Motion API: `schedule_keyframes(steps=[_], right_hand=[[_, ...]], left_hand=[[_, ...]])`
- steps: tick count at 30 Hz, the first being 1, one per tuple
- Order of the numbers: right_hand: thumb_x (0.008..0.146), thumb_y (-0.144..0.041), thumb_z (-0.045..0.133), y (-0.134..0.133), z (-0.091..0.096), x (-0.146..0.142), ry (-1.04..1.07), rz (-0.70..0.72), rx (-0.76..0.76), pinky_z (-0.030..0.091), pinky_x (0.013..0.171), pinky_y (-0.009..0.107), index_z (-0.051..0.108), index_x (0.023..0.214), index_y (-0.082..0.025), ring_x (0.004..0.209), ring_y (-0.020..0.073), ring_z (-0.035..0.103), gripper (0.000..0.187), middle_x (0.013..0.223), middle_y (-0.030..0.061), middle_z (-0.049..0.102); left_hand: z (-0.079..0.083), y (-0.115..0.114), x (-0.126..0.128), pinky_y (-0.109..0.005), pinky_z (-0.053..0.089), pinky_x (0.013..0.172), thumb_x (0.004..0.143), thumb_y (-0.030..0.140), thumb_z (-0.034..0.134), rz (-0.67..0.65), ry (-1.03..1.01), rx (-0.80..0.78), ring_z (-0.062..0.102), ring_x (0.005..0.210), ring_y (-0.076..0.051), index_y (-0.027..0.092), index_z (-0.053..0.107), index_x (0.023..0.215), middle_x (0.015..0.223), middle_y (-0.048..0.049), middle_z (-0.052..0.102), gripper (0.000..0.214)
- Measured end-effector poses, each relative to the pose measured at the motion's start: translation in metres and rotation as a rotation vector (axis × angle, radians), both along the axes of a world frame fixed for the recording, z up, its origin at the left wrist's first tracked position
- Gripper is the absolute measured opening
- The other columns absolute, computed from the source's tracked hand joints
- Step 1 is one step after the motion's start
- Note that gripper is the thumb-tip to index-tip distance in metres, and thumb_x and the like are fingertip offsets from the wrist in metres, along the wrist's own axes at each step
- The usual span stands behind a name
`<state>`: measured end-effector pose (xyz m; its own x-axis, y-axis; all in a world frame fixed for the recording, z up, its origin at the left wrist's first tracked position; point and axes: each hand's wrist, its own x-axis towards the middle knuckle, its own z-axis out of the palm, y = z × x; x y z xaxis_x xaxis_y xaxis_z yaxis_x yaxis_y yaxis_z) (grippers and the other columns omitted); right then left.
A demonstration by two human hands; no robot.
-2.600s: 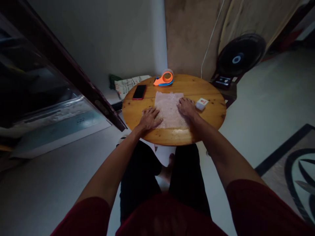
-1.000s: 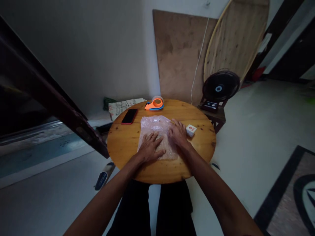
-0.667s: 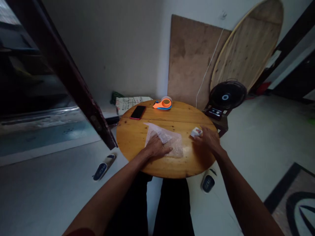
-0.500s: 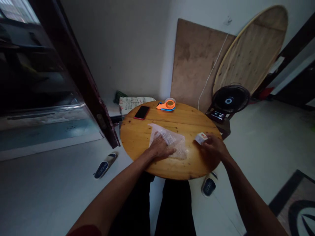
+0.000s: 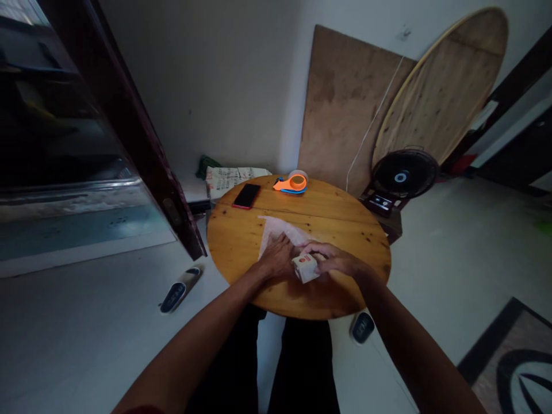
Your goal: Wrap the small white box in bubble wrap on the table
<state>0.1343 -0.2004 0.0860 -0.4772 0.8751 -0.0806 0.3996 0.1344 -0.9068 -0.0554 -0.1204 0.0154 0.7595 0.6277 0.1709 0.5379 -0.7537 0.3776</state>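
Note:
A sheet of bubble wrap point(image 5: 288, 229) lies on the round wooden table point(image 5: 233, 241), partly covered by my hands. My left hand point(image 5: 276, 256) rests on the wrap with its fingers laid out flat. Just to its right, my right hand point(image 5: 337, 259) grips a small white box point(image 5: 305, 268) with a red mark on its top. The box is over the right part of the wrap, close to my left fingers; whether it touches the wrap I cannot tell.
Toward the table's far edge lie a phone point(image 5: 247, 196) and an orange and blue tape dispenser point(image 5: 293, 183). Behind the table's right side stands a black fan point(image 5: 401, 177). A brown board point(image 5: 340, 98) and a round wooden tabletop point(image 5: 448, 86) lean against the wall.
My right hand has carried the small box leftward from the table's right side to above the bubble wrap. My left hand has stayed on the wrap.

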Motion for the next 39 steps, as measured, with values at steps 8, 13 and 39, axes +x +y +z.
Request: schedule_keyframes(steps=[8,13,39], right_hand=[[0.063,-0.028,0.062,0.046,-0.045,0.022,0.36,-0.414,0.02,0.044,0.088,0.035,0.064,0.092,-0.021,0.101,0.0234,0.059,0.03,0.116,0.0045,0.062],[0.064,-0.027,0.066,0.05,-0.064,0.019,0.435,-0.655,0.136,0.045,0.087,0.035,0.064,0.094,-0.022,0.094,0.0213,0.06,0.03,0.107,0.003,0.064],[0.076,-0.025,0.063,0.038,-0.054,0.026,-0.238,-0.532,0.431,0.05,0.08,0.035,0.057,0.118,-0.024,0.089,0.0194,0.061,0.043,0.106,0.0049,0.063]], left_hand=[[-0.002,0.0,0.002,-0.057,0.008,0.115,0.073,0.062,0.057,0.006,-0.018,-0.03,0.022,0.143,-0.034,0.019,0.019,0.149,0.153,-0.0158,0.029,0.095],[0.0,0.0,0.001,-0.053,0.005,0.117,0.075,0.064,0.054,-0.01,0.042,-0.023,0.016,0.145,-0.031,0.017,0.015,0.15,0.156,-0.0169,0.021,0.097],[0.001,-0.003,-0.021,-0.054,0.008,0.117,0.072,0.063,0.058,0.048,0.017,-0.025,0.018,0.144,-0.032,0.018,0.024,0.148,0.154,-0.014,0.027,0.094]])
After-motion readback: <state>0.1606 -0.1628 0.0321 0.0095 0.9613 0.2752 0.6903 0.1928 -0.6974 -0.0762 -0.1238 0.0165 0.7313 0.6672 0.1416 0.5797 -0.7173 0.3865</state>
